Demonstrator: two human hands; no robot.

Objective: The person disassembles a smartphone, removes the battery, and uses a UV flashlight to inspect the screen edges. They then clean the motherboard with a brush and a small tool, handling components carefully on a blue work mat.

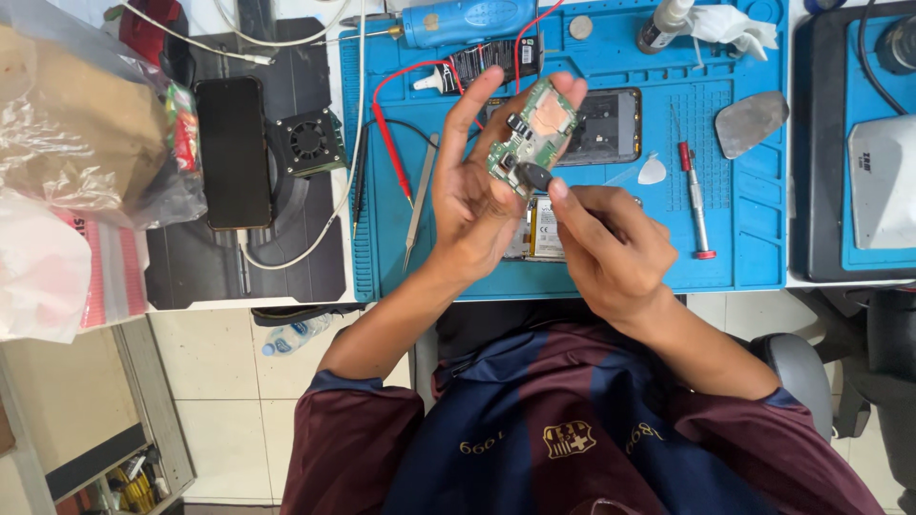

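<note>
A maroon-and-navy shirt fills the foreground. Above it, the left hand grips a green circuit board, already out of the opened phone on the blue worktop mat. The right hand fingers pinch a small black part at the board's lower edge, not yet clear of it.

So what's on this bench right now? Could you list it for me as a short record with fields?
Left hand: holds a green circuit board upright above the mat.
Right hand: fingers pinch a small black part at the board's lower edge.
Mat: blue; bears an opened phone, tweezers, a red-tipped screwdriver, a red probe.
Left of mat: black phone, small fan.
Top edge: blue power tool.
</note>
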